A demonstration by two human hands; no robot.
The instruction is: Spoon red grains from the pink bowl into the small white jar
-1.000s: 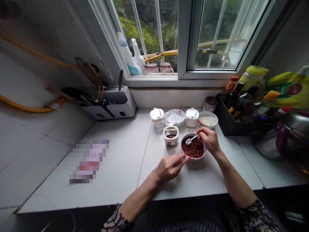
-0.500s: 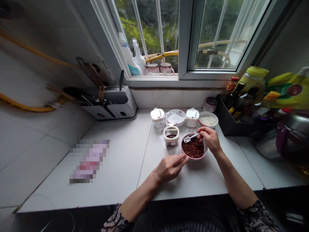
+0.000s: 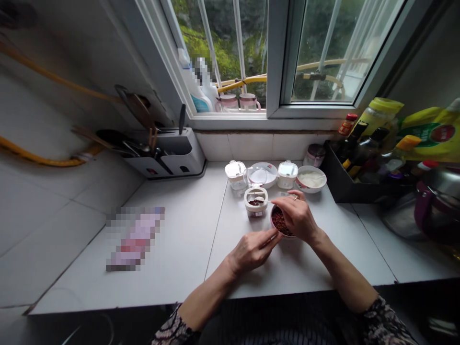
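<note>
My right hand (image 3: pixel 298 218) is closed on the handle of a small white spoon (image 3: pixel 260 199), whose scoop end is in the mouth of a clear seasoning jar (image 3: pixel 256 212). The jar has a white rim, and some dark red-brown bits show inside. Just right of it stands a pink-rimmed bowl (image 3: pixel 272 222) of reddish-brown dried spice (image 3: pixel 279 221) that looks like Sichuan peppercorns. My right hand hangs over this bowl and hides its right part. With fingertips pressed to the bowl's near left edge, my left hand (image 3: pixel 253 248) grips it.
Behind stand two white-lidded jars (image 3: pixel 236 176) (image 3: pixel 287 175), a plate (image 3: pixel 272 178) and a bowl of white grains or powder (image 3: pixel 318 188). A black box of bottles (image 3: pixel 345 189) is at right, a utensil holder (image 3: pixel 187 155) at back left. A blurred pinkish packet (image 3: pixel 134 242) lies left.
My right hand has moved left with the spoon, from above the spice bowl to the open jar, and now covers more of the bowl. My left hand has stayed at the bowl's rim.
</note>
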